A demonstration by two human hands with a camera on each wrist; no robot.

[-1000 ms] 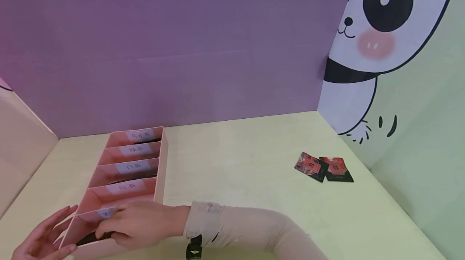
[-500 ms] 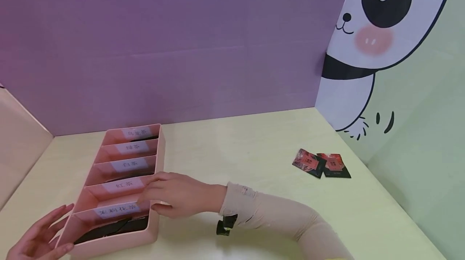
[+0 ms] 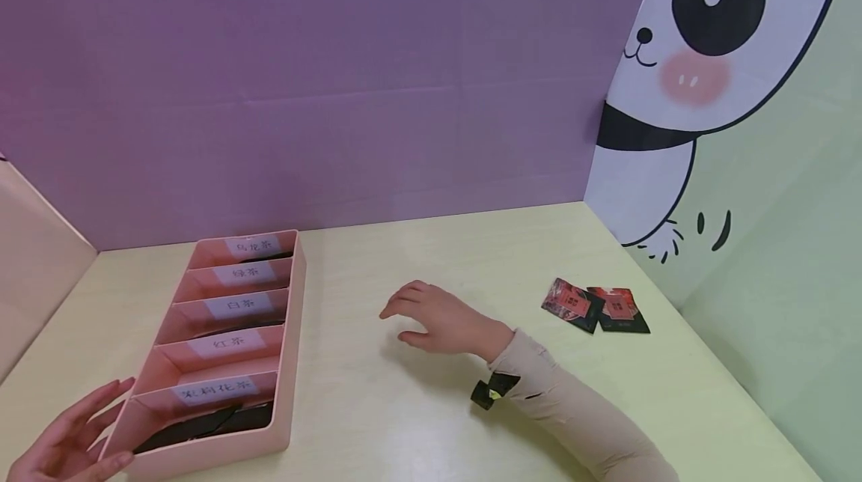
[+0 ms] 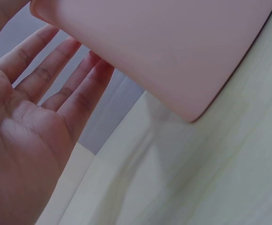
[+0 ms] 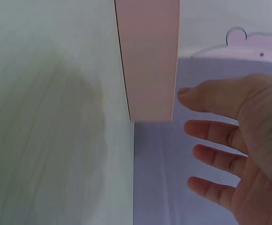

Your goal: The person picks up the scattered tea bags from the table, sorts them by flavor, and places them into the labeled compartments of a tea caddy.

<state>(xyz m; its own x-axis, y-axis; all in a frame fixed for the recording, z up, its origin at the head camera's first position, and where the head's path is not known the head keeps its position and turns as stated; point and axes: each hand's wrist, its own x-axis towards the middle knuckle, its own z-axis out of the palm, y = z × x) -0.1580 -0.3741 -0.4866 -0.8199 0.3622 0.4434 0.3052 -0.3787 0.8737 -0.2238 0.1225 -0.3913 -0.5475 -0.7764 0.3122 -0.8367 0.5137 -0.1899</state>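
Note:
A pink divided box stands on the left of the table, with handwritten Chinese tea labels on its compartments. Dark flat packets lie in its front compartment, and dark edges show in some compartments farther back. At its near left corner is my left hand, thumb at the front rim and loosely extended fingers along the side. In the left wrist view, those fingertips meet the edge of the box. My right hand hovers over the table right of the box, fingers slightly bent and holding nothing.
Two red-and-black packets lie overlapping on the right of the pale table. A purple panel borders the back, and a wall with a panda picture rises on the right.
My right hand has come out of the box's front compartment and moved right over the table, uncovering the packets and front label. My left hand has stayed at the corner.

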